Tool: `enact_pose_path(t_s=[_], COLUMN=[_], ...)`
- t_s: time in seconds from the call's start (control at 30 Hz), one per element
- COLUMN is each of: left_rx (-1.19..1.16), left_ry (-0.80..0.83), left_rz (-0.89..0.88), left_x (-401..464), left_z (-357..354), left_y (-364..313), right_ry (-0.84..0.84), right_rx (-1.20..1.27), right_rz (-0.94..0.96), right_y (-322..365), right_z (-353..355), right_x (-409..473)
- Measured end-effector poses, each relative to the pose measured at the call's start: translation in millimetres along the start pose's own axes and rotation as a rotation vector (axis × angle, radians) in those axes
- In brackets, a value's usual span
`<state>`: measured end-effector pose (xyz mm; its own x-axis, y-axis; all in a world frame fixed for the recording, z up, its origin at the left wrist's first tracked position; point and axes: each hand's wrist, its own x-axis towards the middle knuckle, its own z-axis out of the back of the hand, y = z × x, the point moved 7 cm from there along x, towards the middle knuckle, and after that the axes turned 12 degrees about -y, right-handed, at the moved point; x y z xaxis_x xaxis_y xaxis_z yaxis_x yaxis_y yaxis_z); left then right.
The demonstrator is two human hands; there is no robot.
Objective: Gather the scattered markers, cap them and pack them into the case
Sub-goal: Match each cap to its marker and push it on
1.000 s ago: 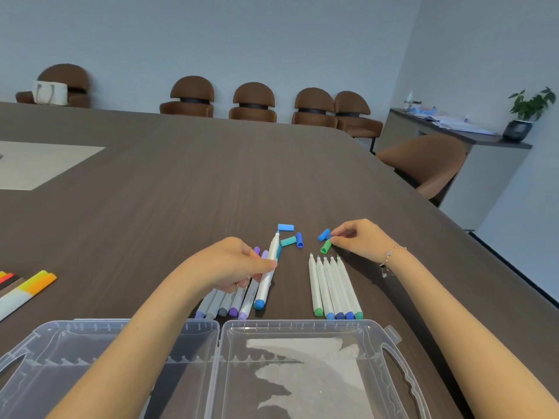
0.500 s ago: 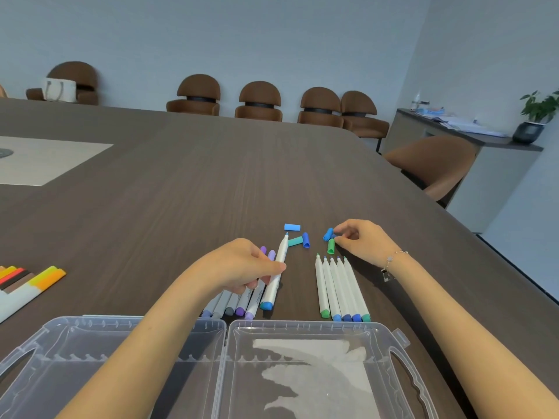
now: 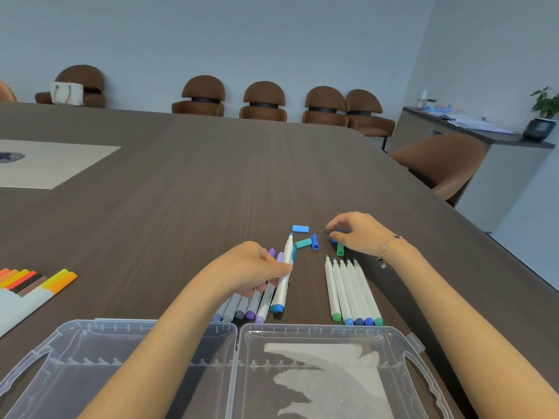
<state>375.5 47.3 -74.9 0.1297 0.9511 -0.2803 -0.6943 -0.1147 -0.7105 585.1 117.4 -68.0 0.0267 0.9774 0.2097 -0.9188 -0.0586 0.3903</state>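
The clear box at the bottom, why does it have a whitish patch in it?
Head view: the plastic case is see-through, so the pale patch looks like light reflecting off its floor; the dark table shows through around it. The wide lens also bends the table edge.

A large dark brown wood-grain bench with a rounded far corner fills most of the view. A pale beige rectangular inset panel sits in its left part. Plain pale blue-grey walls enclose the room under soft, even light. 5 brown upholstered round-backed chairs line the far wall; the leftmost chair carries a white bag. Another brown chair stands at the right, before a grey sideboard with a dark top holding papers and a green potted plant.
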Motion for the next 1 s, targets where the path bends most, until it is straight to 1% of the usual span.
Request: enact_pose_path(t_s=[0.07, 0.2, 0.27, 0.33, 0.4, 0.43, 0.53, 0.6, 0.67, 0.8, 1.0], left_rx=[-0.003, -0.006, -0.015, -0.027, -0.061, -0.088, -0.133, -0.136, -0.136, -0.132, -0.138], left_ry=[-0.008, -0.020, -0.014, 0.001, 0.027, 0.045, 0.100, 0.126, 0.129, 0.108, 0.082], left_rz=[0.005, 0.002, -0.001, -0.014, -0.042, -0.056, -0.090, -0.102, -0.108, -0.100, -0.083], left_x=[-0.1, 0.3, -0.1, -1.8, -5.4, -8.0, -17.8, -23.2, -25.8, -26.0, -23.2], left_z=[0.8, 1.3, 0.6, -0.4, -1.7, -2.3, -3.7, -4.8, -5.2, -4.8, -4.2], left_y=[-0.2, -1.1, -1.8, -3.1, -6.6, -9.1, -18.0, -22.9, -25.1, -24.1, -22.6], right_ry=[0.036, 0.005, 0.007, -0.028, -0.079, -0.073, 0.079, 0.134, 0.158, 0.187, 0.204], right_rx=[-0.033, -0.064, -0.046, 0.031, 0.233, 0.370, 0.801, 0.978, 1.008, 0.964, 0.877], right_rz=[0.004, 0.025, 0.033, 0.026, 0.002, -0.019, -0.134, -0.207, -0.236, -0.235, -0.161], right_y=[-0.4, 0.7, 2.7, 3.3, 3.0, 3.3, 9.0, 12.7, 16.0, 22.6, 30.9], right_z=[-5.1, -5.3, -5.5, -2.1, 7.5, 12.6, 18.4, 18.0, 15.3, 8.7, 6.3], right_x=[-0.9, -2.0, -2.1, -2.9, -6.6, -9.2, -19.0, -22.8, -25.5, -29.7, -33.2])
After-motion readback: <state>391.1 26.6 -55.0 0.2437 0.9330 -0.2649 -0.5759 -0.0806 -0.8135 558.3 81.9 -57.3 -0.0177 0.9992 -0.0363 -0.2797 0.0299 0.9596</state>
